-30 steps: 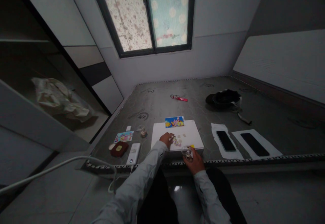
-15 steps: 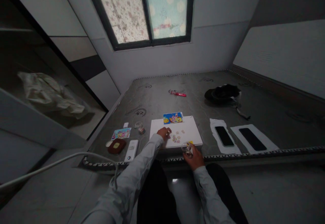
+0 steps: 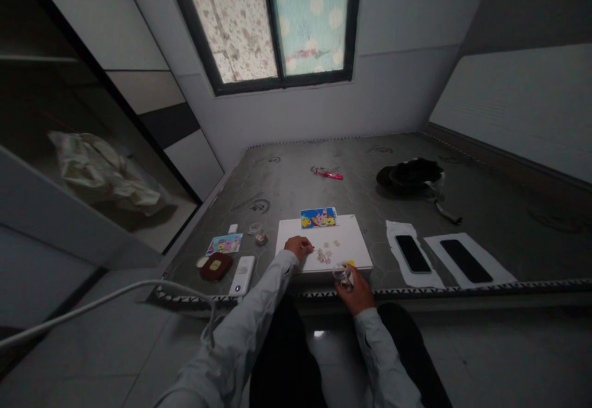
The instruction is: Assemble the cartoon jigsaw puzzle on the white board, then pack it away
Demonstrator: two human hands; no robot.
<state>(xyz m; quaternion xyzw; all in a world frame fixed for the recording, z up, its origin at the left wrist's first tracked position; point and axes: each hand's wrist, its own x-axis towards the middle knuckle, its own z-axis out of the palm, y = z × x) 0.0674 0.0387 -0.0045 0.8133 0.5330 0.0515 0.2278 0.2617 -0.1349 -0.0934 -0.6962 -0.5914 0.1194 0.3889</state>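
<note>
My right hand (image 3: 359, 292) is wrapped around a small clear jar (image 3: 342, 273) with little pieces inside, at the front right edge of a white box (image 3: 289, 228). On the box lies a loose cluster of small jigsaw puzzle pieces (image 3: 325, 255). My left hand (image 3: 298, 246) is over the left part of the box, fingertips pinched together just left of the pieces. Whatever is between those fingertips is too small to make out. A colourful cartoon card (image 3: 319, 217) rests at the back of the box.
Left of the box are a second clear jar (image 3: 261, 238), another cartoon card (image 3: 225, 243), a brown case (image 3: 216, 267) and a white power bank (image 3: 242, 275). Two phones (image 3: 413, 254) lie on white paper at right. Behind are a red item (image 3: 329, 174) and a dark cap (image 3: 409, 175).
My left hand's fingertips have come together and reach slightly further right, toward the pieces. My right hand keeps the jar in nearly the same place. The camera view has shifted slightly.
</note>
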